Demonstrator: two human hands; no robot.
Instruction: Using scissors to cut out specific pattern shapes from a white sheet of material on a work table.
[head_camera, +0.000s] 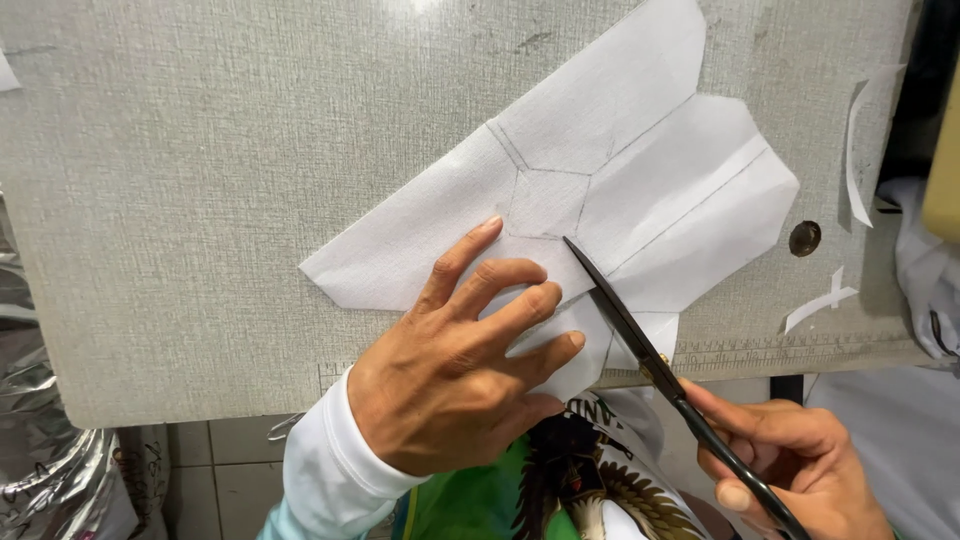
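On the grey board (200, 200) lies a white paper (640, 180) with thin pencil lines that make a five-sided shape in its middle. The paper is big, with many flat corners, and its low end hangs a little over the board's near edge. The left hand (455, 375) lies flat on the paper's lower part with its fingers spread wide, pressing it down. The right hand (790, 465) is closed around the handles of black scissors (650, 355), down by the board's edge. The blades look nearly closed, and their tip sits on the paper, just beside the left hand's fingers and close to a pencil line. Thin white paper strips (825, 298) lie on the board to the right, near a small round hole (804, 238).
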